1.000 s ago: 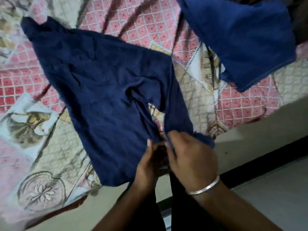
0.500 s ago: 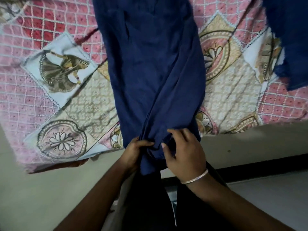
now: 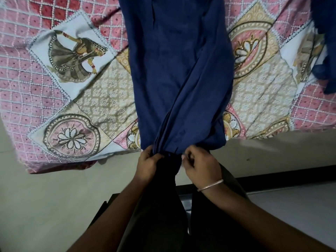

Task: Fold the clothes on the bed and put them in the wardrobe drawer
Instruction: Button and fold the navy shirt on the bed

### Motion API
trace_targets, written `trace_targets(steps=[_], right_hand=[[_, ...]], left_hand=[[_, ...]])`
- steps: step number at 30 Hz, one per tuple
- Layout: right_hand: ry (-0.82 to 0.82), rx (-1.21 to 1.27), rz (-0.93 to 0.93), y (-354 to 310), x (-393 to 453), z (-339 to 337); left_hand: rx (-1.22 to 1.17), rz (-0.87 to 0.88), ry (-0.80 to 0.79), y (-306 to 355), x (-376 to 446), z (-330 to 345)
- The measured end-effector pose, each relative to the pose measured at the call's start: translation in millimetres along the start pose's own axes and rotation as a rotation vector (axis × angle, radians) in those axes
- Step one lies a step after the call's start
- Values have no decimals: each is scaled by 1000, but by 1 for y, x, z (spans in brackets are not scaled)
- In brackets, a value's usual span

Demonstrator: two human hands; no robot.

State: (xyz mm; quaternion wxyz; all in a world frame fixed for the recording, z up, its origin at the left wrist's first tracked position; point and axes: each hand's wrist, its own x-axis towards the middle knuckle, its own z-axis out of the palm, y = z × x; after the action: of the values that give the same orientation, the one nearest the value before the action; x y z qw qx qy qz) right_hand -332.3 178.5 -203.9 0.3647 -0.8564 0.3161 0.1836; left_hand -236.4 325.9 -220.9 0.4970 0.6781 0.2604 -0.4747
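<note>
Two bare forearms reach up from the bottom toward 12 o'clock. The left hand grips bunched cloth with curled fingers. The right hand, at its 3 o'clock, pinches the same bunch.

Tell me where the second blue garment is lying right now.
In the head view, the second blue garment lies at the far right edge on the patterned bedspread, apart from the one both hands grip.

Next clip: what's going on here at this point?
A person stands at the edge of a bed covered by a patterned bedspread. The left hand and right hand both grip the gathered near end of a navy blue garment that lies stretched lengthwise across the bed. A second blue garment sits at the right edge. Nothing looks folded yet.
</note>
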Motion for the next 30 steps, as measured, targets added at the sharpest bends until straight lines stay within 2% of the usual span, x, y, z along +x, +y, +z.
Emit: trace_targets(steps=[3,5,7,9,11,13,17,22,26,30], right_hand=[[-7,212,136,-2,3,8],[-8,296,271,3,3,14],[91,296,316,9,2,15],[297,310,366,18,4,9],[468,364,458,26,11,2],[514,425,506,35,19,-2],[463,544,505,44,26,-4],[367,740,509,48,22,-2],[161,750,483,63,9,-6],[73,997,413,69,4,-29]], left_hand=[[-192,-179,-86,-4,-3,-1],[-161,-197,-113,-7,-5,-1],[43,-171,-12,-9,-3,-2],[313,-139,118,-12,-1,-3],[370,-128,218,-16,1,-6],[322,-92,273,-19,4,-10],[167,-31,139,-17,0,-8],[122,26,49,-22,-8,-12],[-4,-50,-62,-21,-18,-12],[-53,-146,-144,-16,-29,-19]])
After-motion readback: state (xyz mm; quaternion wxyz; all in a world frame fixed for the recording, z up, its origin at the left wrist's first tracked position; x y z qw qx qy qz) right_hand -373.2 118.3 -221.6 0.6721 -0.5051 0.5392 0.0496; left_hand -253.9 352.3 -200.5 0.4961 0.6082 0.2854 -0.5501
